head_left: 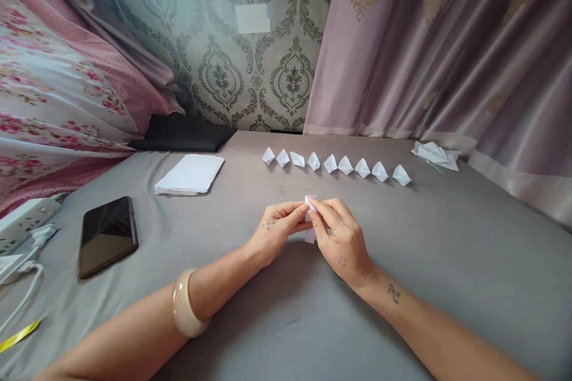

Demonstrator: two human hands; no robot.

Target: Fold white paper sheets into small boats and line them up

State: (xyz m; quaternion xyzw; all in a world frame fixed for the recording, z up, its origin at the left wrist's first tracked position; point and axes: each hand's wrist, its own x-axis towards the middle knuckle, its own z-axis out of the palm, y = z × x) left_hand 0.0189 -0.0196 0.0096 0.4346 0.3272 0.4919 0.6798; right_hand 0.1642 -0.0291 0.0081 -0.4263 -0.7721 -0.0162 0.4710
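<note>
Between my two hands, above the middle of the grey cloth, is a small folded strip of white paper (pixel 310 237). My left hand (pixel 281 223) pinches it from the left with thumb and fingers. From the right, my right hand (pixel 337 232) grips its upper part, thumb and fingertips pressed close to the left thumb. Fingers hide much of the paper, so its full shape cannot be made out. Beyond the hands stands a row of several small folded white paper pieces (pixel 330 164), shaped like little boats. One of them (pixel 297 159) looks flatter than its neighbours.
A stack of white paper sheets (pixel 190 174) lies left of the row, before a black cloth (pixel 183 133). A phone (pixel 108 237), a power strip (pixel 31 220) and a yellow ribbon (pixel 20 335) are at left. Crumpled white paper (pixel 435 155) lies far right by the curtain (pixel 402 47).
</note>
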